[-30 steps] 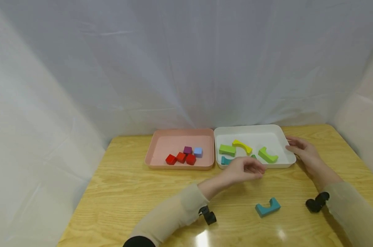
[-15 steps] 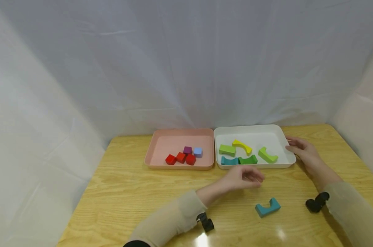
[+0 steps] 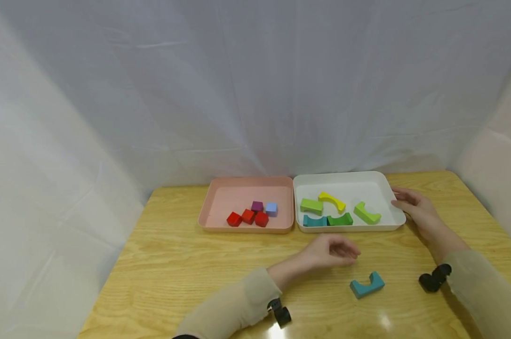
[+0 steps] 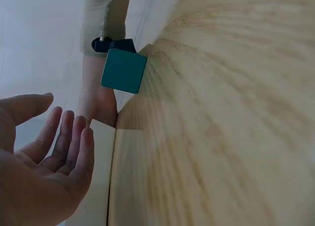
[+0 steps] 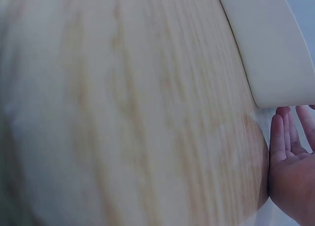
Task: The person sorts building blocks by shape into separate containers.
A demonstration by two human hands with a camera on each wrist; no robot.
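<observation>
White cloth hangs behind and beside a pale wooden tabletop, and that is where I'm working.

My left hand hovers low over the wood with its fingers loosely spread and slightly bent, holding nothing. Just right of and nearer than it lies the teal block, an arch piece with its notch facing up, alone on the bare wood. The left wrist view shows the block's square end face beyond the fingertips.

My right hand rests against the right rim of the white tray, fingers fairly straight along the edge, steadying it rather than gripping. In that tray sit green, yellow and teal arches; to its left, touching it, a pink tray holds red, purple and blue cubes.

To pick the block up well, I judge the left hand should come in from above, thumb on one flat long side and fingers on the other, clear of the notch, so the piece doesn't twist. Keeping the right hand on the rim should stop the tray sliding.
</observation>
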